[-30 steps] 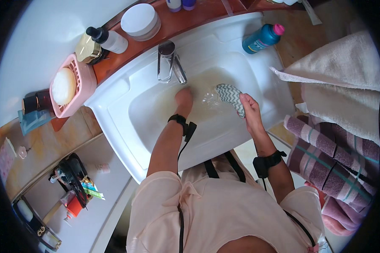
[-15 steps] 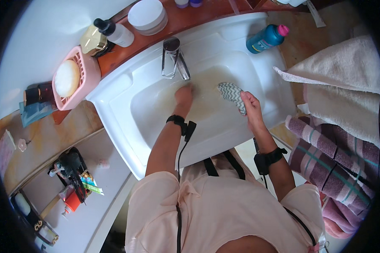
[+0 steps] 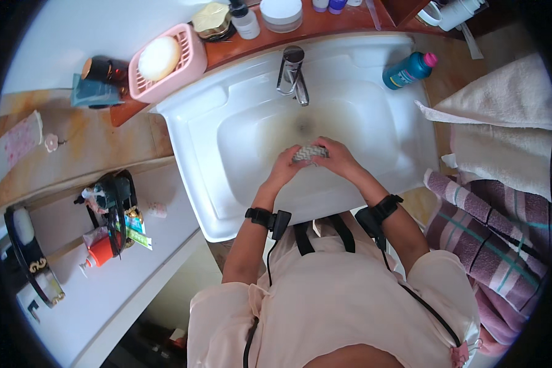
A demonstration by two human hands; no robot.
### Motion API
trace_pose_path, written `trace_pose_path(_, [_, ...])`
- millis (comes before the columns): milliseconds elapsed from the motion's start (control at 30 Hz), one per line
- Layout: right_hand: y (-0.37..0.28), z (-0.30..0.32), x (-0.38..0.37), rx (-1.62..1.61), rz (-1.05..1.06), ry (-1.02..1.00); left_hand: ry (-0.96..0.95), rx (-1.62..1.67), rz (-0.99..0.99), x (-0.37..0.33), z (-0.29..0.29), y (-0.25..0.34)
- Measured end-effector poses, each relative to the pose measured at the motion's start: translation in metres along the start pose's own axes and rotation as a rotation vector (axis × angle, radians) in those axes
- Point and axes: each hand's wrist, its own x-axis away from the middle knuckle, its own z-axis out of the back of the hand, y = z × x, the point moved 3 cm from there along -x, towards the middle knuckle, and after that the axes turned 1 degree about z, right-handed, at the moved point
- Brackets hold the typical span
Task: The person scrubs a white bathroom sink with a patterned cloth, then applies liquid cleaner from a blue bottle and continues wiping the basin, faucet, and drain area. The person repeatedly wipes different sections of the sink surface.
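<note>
Over the near half of the white washbasin (image 3: 193, 138), both my hands meet on one small grey-and-white zigzag-patterned cloth (image 3: 310, 153). My left hand (image 3: 283, 169) grips its left end, with the fingers closed. Its right end is pinched in my right hand (image 3: 338, 159). The cloth is bunched between them, so its full shape is hidden. Cloudy, brownish water lies in the bowl, and the dark drain (image 3: 302, 127) shows through it just beyond my hands. Behind the drain stands the chrome faucet (image 3: 293, 70), with no stream visible from its spout.
A teal bottle with a pink cap (image 3: 410, 70) stands on the basin's right rim. Along the back ledge are a pink soap holder (image 3: 193, 58), jars and small bottles. Cream towels (image 3: 494, 110) and a purple plaid towel (image 3: 490, 227) hang at right. A shelf at left holds toiletries.
My left hand has come up from the drain area to the cloth. My right hand has brought the cloth left and nearer, and both hands now hold it. The view has shifted left.
</note>
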Motion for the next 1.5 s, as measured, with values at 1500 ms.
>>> trace_pose_path(1500, [-0.076,-0.134,0.03,-0.117,0.093,0.251,0.225,1.179,0.63,0.082,0.06,-0.039])
